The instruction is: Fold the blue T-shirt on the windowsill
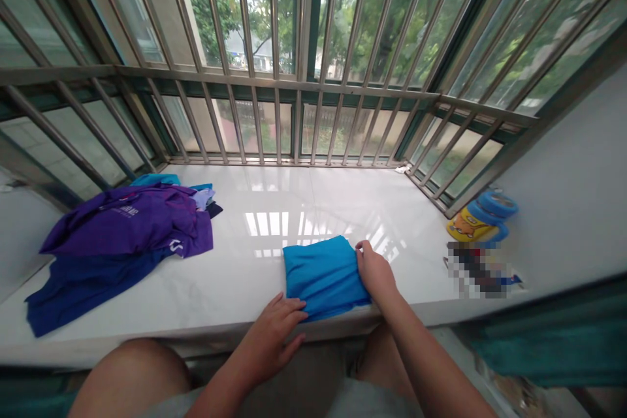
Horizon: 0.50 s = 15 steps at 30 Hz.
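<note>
A bright blue folded garment (323,277) lies flat near the front edge of the white marble sill (313,199). My left hand (269,339) rests at its lower left corner, with the fingertips touching the cloth. My right hand (375,271) sits on its right edge, fingers curled over the fold. To the left lies a loose heap of clothes: a purple shirt (127,222) with printing on it over a navy garment (83,290). Neither hand touches that heap.
Metal window bars (274,117) and glass panes run along the far side of the sill. A yellow and blue toy (477,222) and a pixelated, unreadable object (477,268) stand at the right end. My knees show below the sill, beside a teal curtain (539,353).
</note>
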Tool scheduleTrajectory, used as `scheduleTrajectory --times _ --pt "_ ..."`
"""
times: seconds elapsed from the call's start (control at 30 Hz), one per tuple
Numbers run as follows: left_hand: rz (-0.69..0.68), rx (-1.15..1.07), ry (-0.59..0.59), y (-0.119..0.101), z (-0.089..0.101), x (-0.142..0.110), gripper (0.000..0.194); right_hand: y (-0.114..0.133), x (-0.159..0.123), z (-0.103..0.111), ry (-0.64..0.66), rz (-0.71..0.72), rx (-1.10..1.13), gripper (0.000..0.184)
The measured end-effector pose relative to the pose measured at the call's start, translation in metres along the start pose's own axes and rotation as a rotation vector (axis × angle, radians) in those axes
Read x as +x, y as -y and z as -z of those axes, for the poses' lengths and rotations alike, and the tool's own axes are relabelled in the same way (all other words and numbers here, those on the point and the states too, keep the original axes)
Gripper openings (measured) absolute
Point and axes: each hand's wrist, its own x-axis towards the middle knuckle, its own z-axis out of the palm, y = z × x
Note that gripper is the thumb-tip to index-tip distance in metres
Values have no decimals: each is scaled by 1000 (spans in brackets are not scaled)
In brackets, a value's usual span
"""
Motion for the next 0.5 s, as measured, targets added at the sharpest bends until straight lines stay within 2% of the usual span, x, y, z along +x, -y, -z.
scheduleTrajectory --times 0.07,0.17,0.23,0.33,0.43,0.5 --pt "2 -19 26 -1 1 0 39 -4 -3 2 -14 -39 -39 31" --pt "9 -33 36 -3 1 -1 39 -6 -11 0 55 -70 -122 32" --pt "12 -26 -1 -1 1 2 36 -1 -18 -6 -29 -36 -143 37" --pt "11 10 -115 2 -1 20 33 16 -27 -19 -210 159 -70 46" --pt "46 90 -211 8 -9 54 42 41 -26 -33 -179 368 6 51" --pt "106 166 -228 12 -18 76 47 55 -16 -40 -122 416 15 55"
